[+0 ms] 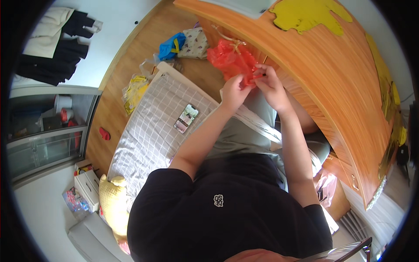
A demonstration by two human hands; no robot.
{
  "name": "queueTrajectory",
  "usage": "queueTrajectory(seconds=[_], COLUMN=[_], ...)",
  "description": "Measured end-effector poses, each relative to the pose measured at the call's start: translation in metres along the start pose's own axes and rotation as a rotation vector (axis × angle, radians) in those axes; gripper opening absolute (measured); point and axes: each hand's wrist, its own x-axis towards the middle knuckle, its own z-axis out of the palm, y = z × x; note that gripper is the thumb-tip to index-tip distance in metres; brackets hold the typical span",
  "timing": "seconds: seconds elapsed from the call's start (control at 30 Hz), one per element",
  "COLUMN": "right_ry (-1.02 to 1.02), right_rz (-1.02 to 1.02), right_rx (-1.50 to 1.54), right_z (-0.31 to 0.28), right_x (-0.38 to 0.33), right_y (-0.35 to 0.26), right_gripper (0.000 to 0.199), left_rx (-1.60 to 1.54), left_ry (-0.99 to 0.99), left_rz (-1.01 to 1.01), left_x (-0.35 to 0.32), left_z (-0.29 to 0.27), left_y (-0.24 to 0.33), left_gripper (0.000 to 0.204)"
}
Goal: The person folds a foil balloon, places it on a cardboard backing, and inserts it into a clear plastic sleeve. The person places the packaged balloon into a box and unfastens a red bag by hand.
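A crumpled red plastic bag (229,59) hangs in front of me beside the wooden desk. My left hand (235,91) is closed on the bag's near edge, fingers bent inward. Just to its right, my right hand (271,86) pinches the same edge between thumb and fingers. A tiny dark spot shows at the right fingertips, too small to name. Both hands are close together above my lap. What the bag contains, if anything, cannot be made out.
On the left, a phone (186,118) with its screen lit lies on a bed with a grey checked sheet (144,118). The wooden desk (323,65) curves along the right. Blue bag (171,46), patterned cloth bag (193,43) and red slipper (104,133) rest on the floor.
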Motion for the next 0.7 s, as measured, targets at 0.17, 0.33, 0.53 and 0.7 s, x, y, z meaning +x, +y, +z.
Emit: queueTrajectory(seconds=[0.17,0.33,0.53,0.7], right_ry=[0.106,0.268,0.327,0.486], right_rz=[-0.051,-0.156,-0.045,-0.177], right_rx=[0.086,0.093,0.173,-0.384], right_z=[-0.006,-0.009,-0.012,-0.074], right_x=[0.000,-0.002,-0.044,-0.189], right_y=[0.002,0.005,-0.019,-0.027], right_gripper=[0.038,0.024,0.016,0.014], left_rx=[-0.007,0.015,0.109,0.379], left_ry=[-0.001,0.026,0.414,0.181], left_rz=[-0.020,0.011,0.294,0.940], left_x=[0.000,-0.004,-0.006,-0.017], left_z=[0.000,-0.004,-0.006,0.015], left_y=[0.000,-0.004,-0.019,0.025], left_gripper=[0.020,0.035,0.106,0.070])
